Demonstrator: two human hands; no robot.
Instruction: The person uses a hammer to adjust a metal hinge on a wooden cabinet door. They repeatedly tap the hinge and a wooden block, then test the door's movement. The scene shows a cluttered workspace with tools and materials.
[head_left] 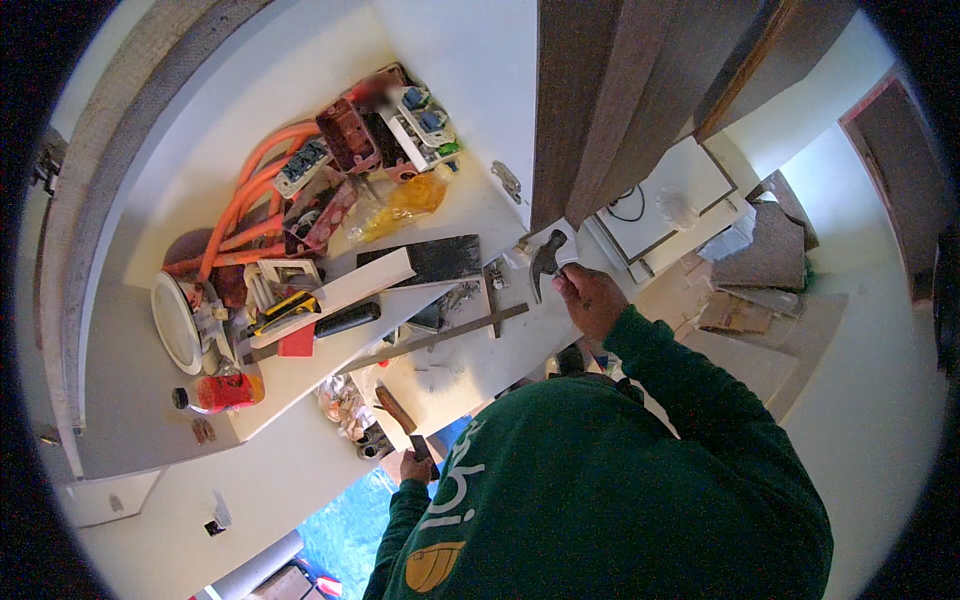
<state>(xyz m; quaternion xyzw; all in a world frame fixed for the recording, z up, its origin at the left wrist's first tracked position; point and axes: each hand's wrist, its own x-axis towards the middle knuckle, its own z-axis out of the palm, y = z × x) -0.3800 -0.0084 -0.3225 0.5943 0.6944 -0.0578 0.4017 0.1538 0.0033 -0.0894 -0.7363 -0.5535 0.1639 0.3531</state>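
My right hand [595, 300] is closed around a claw hammer [546, 264] close to its dark metal head, above the white work surface. Most of the hammer's handle is hidden. Lower and to the left, my left hand [415, 467] grips the dark flat end of a tool with a brown wooden handle [396, 411]; that handle points up and away from me. Between my hands, a long thin dark strip [440, 338] lies slanted across the surface. Beyond it are a black rectangular board [432, 262] and a pale strip [345, 295].
At the far left are orange corrugated conduit [240, 205], electrical boxes [350, 135], a yellow plastic bag [415, 196], a yellow utility knife [283, 314], a white round panel [176, 323] and a red bottle [225, 392]. Dark wood panels [640, 90] stand ahead; cardboard [760, 245] lies right.
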